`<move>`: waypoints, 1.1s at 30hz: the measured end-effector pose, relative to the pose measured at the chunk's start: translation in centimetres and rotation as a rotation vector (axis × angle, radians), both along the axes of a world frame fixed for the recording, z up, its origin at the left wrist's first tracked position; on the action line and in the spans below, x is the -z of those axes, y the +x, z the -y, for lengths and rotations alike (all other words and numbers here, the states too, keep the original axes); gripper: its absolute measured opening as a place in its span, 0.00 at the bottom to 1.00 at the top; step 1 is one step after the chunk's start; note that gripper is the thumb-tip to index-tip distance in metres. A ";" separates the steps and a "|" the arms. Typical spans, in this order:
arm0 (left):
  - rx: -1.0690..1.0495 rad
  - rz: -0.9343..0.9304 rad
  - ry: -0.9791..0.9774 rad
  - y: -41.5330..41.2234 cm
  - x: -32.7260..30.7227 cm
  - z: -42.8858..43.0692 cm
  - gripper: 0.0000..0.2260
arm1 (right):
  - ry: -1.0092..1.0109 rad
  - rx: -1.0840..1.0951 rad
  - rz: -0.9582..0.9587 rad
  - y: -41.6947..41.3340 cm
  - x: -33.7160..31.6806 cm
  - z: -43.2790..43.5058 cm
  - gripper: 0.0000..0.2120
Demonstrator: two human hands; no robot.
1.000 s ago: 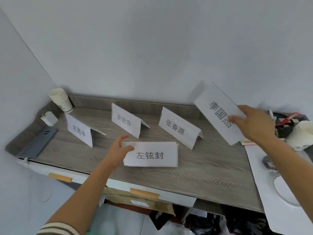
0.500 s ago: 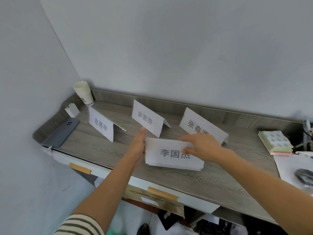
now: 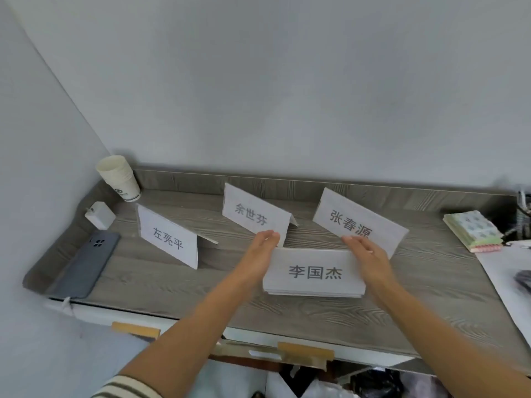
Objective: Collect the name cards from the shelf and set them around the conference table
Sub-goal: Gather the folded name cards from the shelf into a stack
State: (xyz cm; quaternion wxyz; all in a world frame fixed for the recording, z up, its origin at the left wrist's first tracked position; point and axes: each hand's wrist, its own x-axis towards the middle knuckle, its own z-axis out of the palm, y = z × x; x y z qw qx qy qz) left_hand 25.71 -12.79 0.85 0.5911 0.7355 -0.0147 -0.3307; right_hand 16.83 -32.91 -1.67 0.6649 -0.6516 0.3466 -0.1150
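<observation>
1. Both hands are flattening out, left hand [image 3: 260,251] and right hand [image 3: 366,257] squeezing the sides of the flattened card stack [image 3: 314,272], probably squaring it up for carrying.
2. Three tent cards [image 3: 254,218] are sitting upright farther back on the shelf [image 3: 143,277], still waiting for pickup.
</observation>
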 end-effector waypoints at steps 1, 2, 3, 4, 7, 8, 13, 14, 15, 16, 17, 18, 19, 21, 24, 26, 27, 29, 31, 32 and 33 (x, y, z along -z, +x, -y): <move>0.135 0.131 0.085 0.8 -0.7 -1.3 0.19 | -0.008 0.004 -0.004 0.1 0.0 -0.1 0.07; 0.237 0.308 0.184 2.1 -1.4 -3.1 0.19 | -0.009 0.014 -0.003 0.2 0.2 -0.3 0.08; 0.292 0.508 0.288 3.8 -2.0 -5.0 0.18 | -0.013 0.028 0.000 0.4 0.4 -0.4 0.09; 0.327 0.684 0.400 5.8 -2.8 -7.2 0.18 | -0.016 0.049 0.007 0.5 0.4 -0.5 0.10; 0.521 0.918 0.813 12.9 -3.3 -13.2 0.29 | -0.020 0.123 0.013 1.0 0.6 -0.8 0.10; 0.638 0.879 0.999 14.7 -2.9 -14.4 0.35 | -0.014 0.146 0.006 1.1 0.6 -1.0 0.10; 0.875 0.822 1.302 18.6 0.0 -16.1 0.29 | 0.030 0.176 -0.005 1.1 0.2 -1.5 0.08; 0.860 0.843 1.263 18.7 -0.3 -16.0 0.26 | 0.031 0.170 -0.004 1.0 0.1 -1.6 0.08; 0.843 0.856 1.222 18.8 -0.8 -15.8 0.23 | 0.025 0.166 -0.007 0.9 0.1 -1.6 0.09; 0.819 0.873 1.176 18.5 -1.6 -15.4 0.22 | 0.017 0.160 -0.010 0.8 0.1 -1.7 0.10; 0.785 0.893 1.121 18.2 -2.6 -14.9 0.20 | 0.006 0.150 -0.014 0.7 0.1 -1.7 0.12; 0.746 0.922 1.049 17.6 -3.9 -14.2 0.18 | 0.001 0.135 -0.017 0.6 0.0 -1.6 0.15; 0.716 0.958 0.974 16.6 -5.4 -13.2 0.17 | 0.000 0.118 -0.021 0.6 0.0 -1.6 0.18; 0.710 1.034 0.850 14.2 -8.5 -10.5 0.17 | 0.034 0.098 -0.029 0.5 -0.1 -1.5 0.23; 0.793 1.106 0.723 10.0 -11.9 -5.5 0.23 | 0.183 0.099 0.014 0.3 -0.6 -1.4 0.28; 0.893 1.157 0.693 7.4 -12.8 -2.2 0.24 | 0.311 0.107 0.074 0.1 -0.8 -1.2 0.30; 0.953 1.178 0.695 6.3 -12.7 -0.5 0.24 | 0.365 0.113 0.098 -0.1 -0.8 -1.0 0.33; 1.061 1.220 0.710 4.5 -12.0 2.5 0.25 | 0.390 0.095 0.115 -0.6 -0.5 -0.3 0.39; 1.147 1.251 0.740 3.0 -10.6 4.8 0.25 | 0.311 0.050 0.092 -1.2 -0.6 0.1 0.42; 1.179 1.255 0.755 2.5 -9.7 5.8 0.26 | 0.267 0.034 0.089 -1.5 -0.7 0.3 0.42; 1.202 1.253 0.766 2.1 -8.8 6.7 0.26 | 0.225 0.035 0.090 -1.7 -1.0 0.5 0.41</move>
